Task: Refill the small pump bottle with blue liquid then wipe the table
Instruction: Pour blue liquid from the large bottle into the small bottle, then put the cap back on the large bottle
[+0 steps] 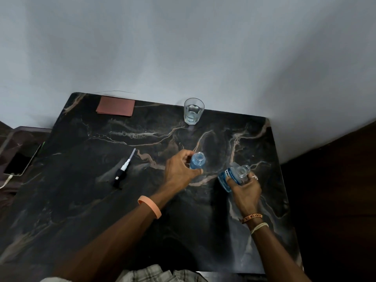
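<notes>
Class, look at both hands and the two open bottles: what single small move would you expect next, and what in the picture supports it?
Probably the right hand sets the large bottle down, or tips it again to top up. The small bottle, steadied by the left hand, is open and already holds blue liquid, how full is unclear. Its pump lies apart on the table, so refitting it should follow.

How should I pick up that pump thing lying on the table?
Grab the pump head by its thick black collar, coming straight down from above. It lies flat on the marble table, left of the left hand, with nothing around it. Its thin dip tube points away toward the wall and looks bendy, so pinching there would probably make it wobble or drip.
</notes>
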Tool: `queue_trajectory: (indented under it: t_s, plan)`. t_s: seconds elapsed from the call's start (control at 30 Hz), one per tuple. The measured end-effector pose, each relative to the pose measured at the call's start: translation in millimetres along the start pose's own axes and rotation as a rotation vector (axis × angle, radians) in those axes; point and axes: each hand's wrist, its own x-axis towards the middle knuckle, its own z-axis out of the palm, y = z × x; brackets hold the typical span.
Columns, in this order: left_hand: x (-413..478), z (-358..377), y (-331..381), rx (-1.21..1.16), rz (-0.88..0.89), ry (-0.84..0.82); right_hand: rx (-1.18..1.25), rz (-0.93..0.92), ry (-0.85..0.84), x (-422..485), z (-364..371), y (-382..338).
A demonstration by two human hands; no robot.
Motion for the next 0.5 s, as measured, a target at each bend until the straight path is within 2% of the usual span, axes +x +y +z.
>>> queue_trajectory:
  t_s: [0.27, 0.33, 0.37, 0.43, 0.5]
  plan:
    - [-4.2, 2.2, -12.7, -0.064, -0.002, 0.015, -0.073, 0.010, 0.016, -8.0, 4.0, -7.8]
    - [-5.1, 0.5, -14.1, -0.084, 0.003, 0.021, -0.138, -0.034, 0.083, -19.4, -0.1, -15.0]
    - [-5.2, -0.8, -15.3, -0.095, 0.003, 0.027, -0.198, -0.125, 0.160, -25.5, -3.5, -19.2]
    - [-5.5, -4.7, -18.3, -0.125, 0.006, 0.035, -0.245, -0.425, 0.295, -38.4, -9.4, -27.3]
    - [-6.0, -8.7, -20.4, -0.145, 0.014, 0.032, -0.172, -0.656, 0.241, -50.9, -8.6, -38.0]
